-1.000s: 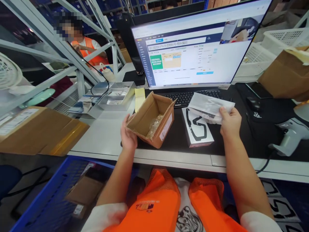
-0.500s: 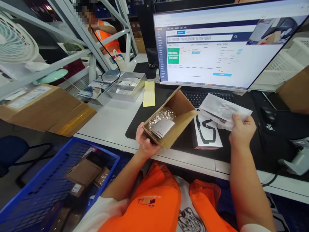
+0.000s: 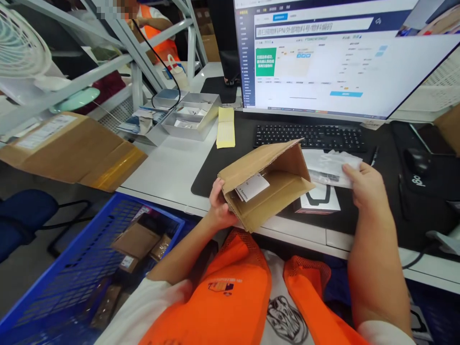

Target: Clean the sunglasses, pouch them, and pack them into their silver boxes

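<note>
An opened cardboard box [image 3: 247, 160] is tilted on its side over the desk's front edge, its mouth facing right. My left hand [image 3: 221, 207] grips its closed end, fingers wrapped round the lower left corner. Inside the box lies a folded white paper [image 3: 253, 187] with print on it. My right hand [image 3: 366, 184] pinches a white translucent plastic bag [image 3: 332, 167] by its right end. Flat contents with a dark strip show through the bag. Below the bag a white product box [image 3: 319, 200] with a black outline drawing lies on the dark mat, partly covered.
A monitor [image 3: 316, 62] and a black keyboard [image 3: 309, 137] stand behind my hands. A mouse [image 3: 417, 160] is on the right. At left are a yellow notepad [image 3: 225, 127], grey trays [image 3: 194, 117], a large carton [image 3: 72, 151] and a blue crate [image 3: 151, 203] holding packages. Another person sits behind the frame.
The cardboard box has tipped further to the right, and its clear plastic wrap no longer shows. The bag has moved lower over the product box. The view has shifted slightly.
</note>
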Tool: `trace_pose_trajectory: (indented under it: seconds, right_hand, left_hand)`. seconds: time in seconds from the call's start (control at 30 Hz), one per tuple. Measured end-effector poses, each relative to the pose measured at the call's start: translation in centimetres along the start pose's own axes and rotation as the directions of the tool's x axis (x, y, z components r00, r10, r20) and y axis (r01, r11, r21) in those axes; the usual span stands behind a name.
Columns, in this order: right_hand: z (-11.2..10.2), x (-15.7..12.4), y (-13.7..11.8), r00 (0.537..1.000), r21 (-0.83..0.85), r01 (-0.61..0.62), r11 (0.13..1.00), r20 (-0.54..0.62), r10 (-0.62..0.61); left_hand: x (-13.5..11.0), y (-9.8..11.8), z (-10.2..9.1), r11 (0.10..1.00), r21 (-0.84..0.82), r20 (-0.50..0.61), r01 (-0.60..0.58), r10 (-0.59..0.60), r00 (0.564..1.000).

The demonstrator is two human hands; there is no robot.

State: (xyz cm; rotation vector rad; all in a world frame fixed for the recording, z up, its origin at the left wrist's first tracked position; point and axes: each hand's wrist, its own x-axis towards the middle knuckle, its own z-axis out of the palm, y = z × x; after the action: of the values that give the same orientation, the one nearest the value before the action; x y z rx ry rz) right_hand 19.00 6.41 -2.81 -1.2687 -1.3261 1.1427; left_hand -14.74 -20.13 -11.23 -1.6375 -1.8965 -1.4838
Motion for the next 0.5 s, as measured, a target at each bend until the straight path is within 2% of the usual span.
trace_pose_trajectory:
  seconds: [0.07, 0.13, 0.2, 0.23, 0.27, 0.3, 0.33, 0.37, 0.4, 0.43, 0.47, 0.5]
  right_hand:
    - [-0.4, 0.4, 0.2, 1.000, -0.217, 0.009, 0.976, 0.026, -0.004]
    - [-0.7, 0.9, 0.2, 0.999, -0.407, 0.006, 0.914, 0.052, 0.016]
    - [-1.0, 0.8, -0.5, 1.000, -0.502, 0.020, 0.865, 0.006, -0.020]
    - [-1.0, 0.2, -1.2, 0.992, -0.509, 0.064, 0.858, -0.063, -0.112]
    - [-0.8, -0.9, -2.3, 0.957, -0.497, 0.143, 0.856, -0.151, -0.248]
    - [-0.4, -2.5, -3.5, 0.891, -0.484, 0.256, 0.837, -0.217, -0.398]
    - [0.2, -4.5, -5.0, 0.809, -0.469, 0.392, 0.792, -0.234, -0.539]
    - [1.2, -6.8, -6.6, 0.769, -0.434, 0.514, 0.739, -0.149, -0.622]
    - [2.5, -9.0, -8.2, 0.746, -0.406, 0.631, 0.661, 0.082, -0.661]
    - [4.0, -11.0, -9.6, 0.692, -0.359, 0.722, 0.592, 0.387, -0.609]
    - [5.8, -12.6, -10.7, 0.615, -0.334, 0.768, 0.547, 0.625, -0.481]
    - [7.7, -13.5, -11.5, 0.546, -0.350, 0.799, 0.489, 0.762, -0.347]
  left_hand:
    - [0.5, 0.4, -0.4, 0.979, 0.014, -0.003, -0.203, 0.203, 0.979]
    - [1.1, 0.9, -0.8, 0.931, 0.050, 0.007, -0.362, 0.362, 0.932]
    - [1.8, 1.3, -1.1, 0.908, 0.097, 0.012, -0.407, 0.408, 0.913]
    - [2.0, 1.6, -1.2, 0.906, 0.116, 0.005, -0.408, 0.410, 0.912]
    - [2.2, 1.8, -1.3, 0.905, 0.129, -0.004, -0.406, 0.410, 0.912]
    - [2.3, 2.0, -1.2, 0.902, 0.137, -0.013, -0.410, 0.415, 0.910]
    - [2.4, 2.2, -1.2, 0.896, 0.139, -0.022, -0.421, 0.428, 0.904]
    - [2.4, 2.4, -1.1, 0.888, 0.136, -0.026, -0.439, 0.447, 0.894]
    - [2.4, 2.6, -0.9, 0.879, 0.131, -0.029, -0.458, 0.465, 0.885]
    - [2.3, 2.8, -0.8, 0.872, 0.128, -0.034, -0.472, 0.479, 0.877]
    - [2.2, 3.1, -0.6, 0.867, 0.129, -0.041, -0.481, 0.489, 0.871]
    - [2.2, 3.3, -0.5, 0.865, 0.131, -0.049, -0.485, 0.494, 0.868]
